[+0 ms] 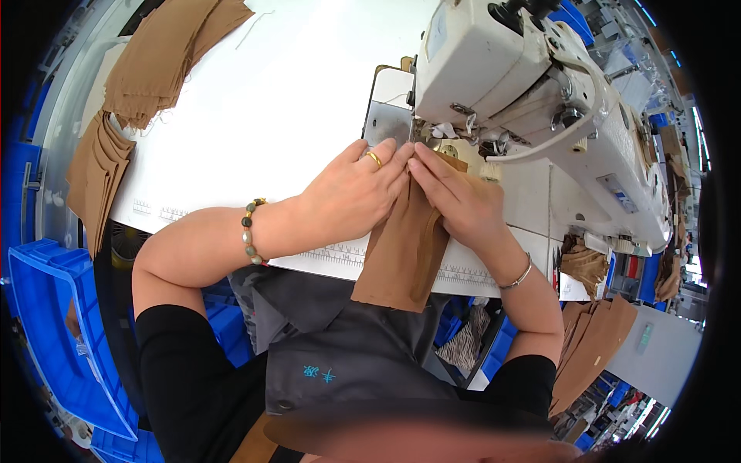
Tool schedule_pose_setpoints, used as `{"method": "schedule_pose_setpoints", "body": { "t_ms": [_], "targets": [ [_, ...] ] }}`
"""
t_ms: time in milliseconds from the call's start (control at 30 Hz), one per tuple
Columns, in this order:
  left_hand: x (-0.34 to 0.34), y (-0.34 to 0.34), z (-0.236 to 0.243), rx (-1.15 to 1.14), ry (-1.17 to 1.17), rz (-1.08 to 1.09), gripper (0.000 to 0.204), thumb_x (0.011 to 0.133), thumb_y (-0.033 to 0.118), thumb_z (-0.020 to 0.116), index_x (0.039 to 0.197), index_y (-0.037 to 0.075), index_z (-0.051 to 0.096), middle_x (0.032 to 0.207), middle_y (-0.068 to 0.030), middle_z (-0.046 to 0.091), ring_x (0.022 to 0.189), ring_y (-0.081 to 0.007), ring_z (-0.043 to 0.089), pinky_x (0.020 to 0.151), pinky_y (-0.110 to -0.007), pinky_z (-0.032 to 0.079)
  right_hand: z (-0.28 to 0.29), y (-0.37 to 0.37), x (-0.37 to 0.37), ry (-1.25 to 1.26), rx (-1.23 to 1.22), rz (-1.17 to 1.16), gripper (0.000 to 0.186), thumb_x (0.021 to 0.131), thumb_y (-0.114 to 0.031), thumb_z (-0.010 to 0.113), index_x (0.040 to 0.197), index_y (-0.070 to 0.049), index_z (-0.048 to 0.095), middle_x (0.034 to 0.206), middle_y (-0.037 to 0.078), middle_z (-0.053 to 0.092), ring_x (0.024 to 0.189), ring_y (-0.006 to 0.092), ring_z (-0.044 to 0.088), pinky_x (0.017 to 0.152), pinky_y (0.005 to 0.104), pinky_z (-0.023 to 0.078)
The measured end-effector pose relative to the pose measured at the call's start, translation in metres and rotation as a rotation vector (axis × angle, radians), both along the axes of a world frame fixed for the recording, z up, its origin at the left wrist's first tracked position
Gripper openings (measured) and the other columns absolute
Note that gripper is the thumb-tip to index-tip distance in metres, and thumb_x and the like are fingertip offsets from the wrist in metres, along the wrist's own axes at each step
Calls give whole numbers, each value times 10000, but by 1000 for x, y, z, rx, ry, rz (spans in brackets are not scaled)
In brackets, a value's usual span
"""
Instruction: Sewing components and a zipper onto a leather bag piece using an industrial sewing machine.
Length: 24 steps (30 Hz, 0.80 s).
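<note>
A long piece of brown fabric (401,258) lies under both my hands at the sewing machine (502,77), its near end hanging over the table's front edge. My left hand (347,189) presses the fabric's left side, fingers close together with the tips just before the metal needle plate (388,123). Against it, fingertips nearly meeting, my right hand (467,202) pinches the fabric's right side near the presser foot. Part of the fabric's far end shows beyond the right fingers. The needle and the spot under my fingertips are hidden.
Stacked brown fabric pieces (166,58) lie at the far left of the white table (285,100), with more draped over its left edge (100,170). A loose thread (253,29) lies nearby. Blue bins (65,332) stand lower left; brown pieces (594,347) hang at right.
</note>
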<state>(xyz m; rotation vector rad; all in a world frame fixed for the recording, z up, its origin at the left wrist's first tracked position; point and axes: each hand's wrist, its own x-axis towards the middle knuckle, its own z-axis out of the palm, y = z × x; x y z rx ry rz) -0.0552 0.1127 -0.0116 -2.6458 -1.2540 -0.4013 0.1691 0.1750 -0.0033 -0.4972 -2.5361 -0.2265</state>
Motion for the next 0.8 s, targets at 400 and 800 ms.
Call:
{"method": "schedule_pose_setpoints", "body": {
  "t_ms": [400,800],
  "targets": [
    [0,-1,6,-121,-66,-1,577,825,216,714,1317,-56,584,1459,-168,556,1310,-309,534,1036,-393,460,-13,9,2,43,13,16,350,804,-116,680,1152,-100,715,1196,3,717,739,161,701,551,284,527],
    [-2,-2,12,-169,-88,16,691,840,303,746,1402,-38,533,1463,-159,546,1325,-315,524,1075,-417,434,-6,12,8,-25,-78,16,328,824,-136,657,1147,-104,702,1168,-25,718,729,185,689,566,309,527]
  ]
}}
